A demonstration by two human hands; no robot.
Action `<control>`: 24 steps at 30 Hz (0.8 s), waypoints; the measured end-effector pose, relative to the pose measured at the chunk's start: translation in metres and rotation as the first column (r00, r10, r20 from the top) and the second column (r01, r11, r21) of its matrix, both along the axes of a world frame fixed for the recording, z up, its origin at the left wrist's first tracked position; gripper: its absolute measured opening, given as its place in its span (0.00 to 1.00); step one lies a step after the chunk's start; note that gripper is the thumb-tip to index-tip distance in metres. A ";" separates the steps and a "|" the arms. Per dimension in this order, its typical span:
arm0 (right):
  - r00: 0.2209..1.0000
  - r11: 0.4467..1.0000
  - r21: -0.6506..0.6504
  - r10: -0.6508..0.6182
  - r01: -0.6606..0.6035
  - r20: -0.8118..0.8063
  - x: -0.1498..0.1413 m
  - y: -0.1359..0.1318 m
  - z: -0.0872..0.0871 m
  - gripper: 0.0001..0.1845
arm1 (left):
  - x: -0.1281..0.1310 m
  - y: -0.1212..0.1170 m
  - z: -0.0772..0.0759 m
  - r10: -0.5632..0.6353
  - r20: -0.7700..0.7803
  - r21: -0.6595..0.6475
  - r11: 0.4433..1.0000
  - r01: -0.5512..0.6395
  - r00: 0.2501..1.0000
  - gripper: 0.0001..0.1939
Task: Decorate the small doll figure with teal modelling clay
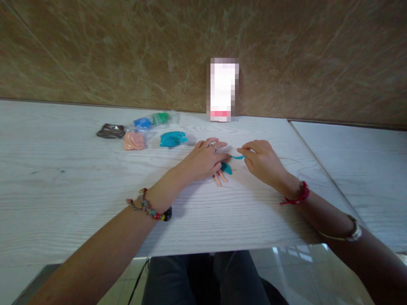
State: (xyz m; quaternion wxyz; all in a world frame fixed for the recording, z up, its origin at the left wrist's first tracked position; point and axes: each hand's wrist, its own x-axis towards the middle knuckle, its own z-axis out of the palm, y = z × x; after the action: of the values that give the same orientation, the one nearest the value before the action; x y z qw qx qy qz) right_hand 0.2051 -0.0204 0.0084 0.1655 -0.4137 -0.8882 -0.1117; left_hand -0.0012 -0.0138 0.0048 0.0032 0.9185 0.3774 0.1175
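Observation:
My left hand (205, 160) rests on the white wooden table (63, 178), fingers curled over a small clay figure (224, 171) with a teal body and two peach-coloured legs. My right hand (260, 160) pinches a thin teal strip of clay (237, 157) between thumb and fingertips, its free end reaching toward the figure. The two hands are nearly touching. Part of the figure is hidden under my left fingers.
Bagged clay lies behind my left hand: a teal lump (173, 138), a peach lump (134, 141), a dark brown lump (111, 131), and a bag with blue and green (152, 120). A blurred white card (223, 90) leans on the brown wall. A second table (356, 169) adjoins on the right.

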 end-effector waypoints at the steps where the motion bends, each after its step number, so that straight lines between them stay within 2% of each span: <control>1: 1.000 1.000 -0.005 0.011 -0.011 -0.003 0.000 0.000 0.000 0.17 | 0.000 0.000 0.000 0.003 0.002 0.004 1.000 -0.003 1.000 0.16; 9: 0.996 0.992 -0.102 0.076 -0.071 0.043 -0.009 -0.001 -0.010 0.18 | -0.002 0.003 0.000 0.079 0.140 0.131 0.987 -0.097 0.987 0.14; 13: 0.992 0.981 -0.179 0.055 -0.075 -0.115 -0.008 0.003 -0.011 0.20 | -0.002 0.004 -0.001 0.085 0.120 0.135 0.986 -0.101 0.989 0.14; 17: 0.949 0.976 -0.199 0.016 -0.083 -0.316 -0.002 0.007 -0.006 0.20 | -0.001 0.004 -0.002 0.080 0.124 0.131 0.987 -0.096 0.989 0.15; 20: 0.938 0.974 -0.202 0.027 -0.103 -0.346 0.001 0.009 -0.003 0.19 | -0.001 0.005 -0.003 0.065 0.126 0.131 0.988 -0.082 0.990 0.16; 24: 0.953 0.956 -0.253 0.069 -0.147 -0.295 -0.001 0.009 -0.004 0.19 | -0.002 0.006 -0.005 0.062 0.136 0.146 0.986 -0.082 0.989 0.17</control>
State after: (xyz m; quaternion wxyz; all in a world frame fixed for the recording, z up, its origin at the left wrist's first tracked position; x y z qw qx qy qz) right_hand 0.2043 -0.0113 0.0039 0.2385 -0.3946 -0.8837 0.0809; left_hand -0.0030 -0.0078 0.0002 -0.0460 0.8921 0.3996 0.2059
